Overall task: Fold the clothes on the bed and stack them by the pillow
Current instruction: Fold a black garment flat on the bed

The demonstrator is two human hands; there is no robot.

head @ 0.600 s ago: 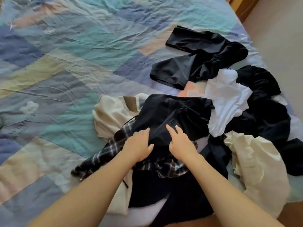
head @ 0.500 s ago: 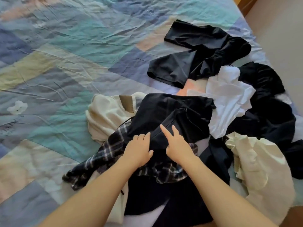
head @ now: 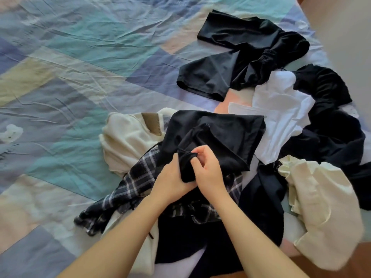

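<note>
A patchwork bedspread (head: 84,63) in blue, teal and cream blocks is seen creased, with a heap of unfolded clothes spread over its near right part. At the middle of the heap a black garment (head: 218,135) is bunched at its near edge between both hands. The left hand (head: 170,179) is curled round a gathered fold of it, and the right hand (head: 208,169) pinches the same fold from the other side, thumb and fingers closed on the cloth; the two hands are touching. Under the wrists a dark plaid piece (head: 128,185) is spread toward the left, and a cream top (head: 128,141) with a tan label is lying just beyond it, partly covered by the black garment. A white shirt (head: 281,117) is crumpled to the right, touching the black garment. Black trousers (head: 241,57) with an elastic waist are laid farther up the bed, apart from the held piece. More dark clothes (head: 331,127) are piled at the right edge, and a second cream garment (head: 325,209) is heaped at the near right corner. No pillow is in view.
</note>
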